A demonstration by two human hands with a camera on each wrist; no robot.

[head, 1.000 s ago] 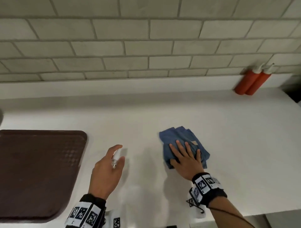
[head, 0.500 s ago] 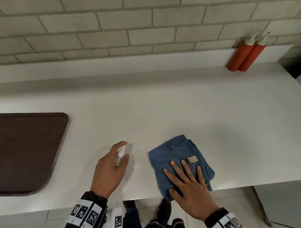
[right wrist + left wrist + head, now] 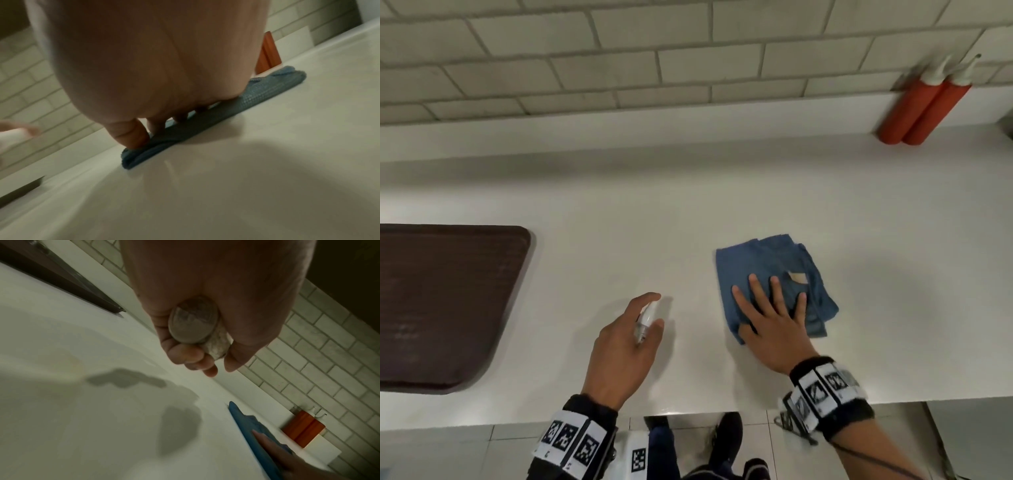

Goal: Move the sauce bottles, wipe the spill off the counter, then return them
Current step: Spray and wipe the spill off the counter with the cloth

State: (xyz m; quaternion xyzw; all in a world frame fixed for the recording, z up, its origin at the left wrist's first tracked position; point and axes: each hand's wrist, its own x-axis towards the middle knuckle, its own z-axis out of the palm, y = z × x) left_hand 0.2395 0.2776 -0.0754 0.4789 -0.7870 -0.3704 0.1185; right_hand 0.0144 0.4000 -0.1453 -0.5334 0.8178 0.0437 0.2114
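Note:
Two red sauce bottles (image 3: 921,102) with white nozzles stand side by side against the tiled wall at the far right of the white counter (image 3: 688,198); they also show as red sauce bottles (image 3: 303,429) and as a red sauce bottle (image 3: 268,52). My right hand (image 3: 774,308) lies flat with spread fingers on a folded blue cloth (image 3: 774,270) near the counter's front edge, the blue cloth (image 3: 205,123) pressed under it. My left hand (image 3: 630,339) grips a small clear spray bottle (image 3: 645,320), forefinger over its top, left of the cloth; the spray bottle's base (image 3: 193,322) faces the wrist camera.
A dark brown tray (image 3: 441,301) lies at the left of the counter. The counter's front edge (image 3: 688,416) runs just below my wrists, with tiled floor and my shoes beneath. A low white ledge (image 3: 619,130) backs the counter under the tiled wall.
My right hand slid the blue cloth back toward the front edge, then forward and rightward again. The left hand kept holding the spray bottle in about the same spot.

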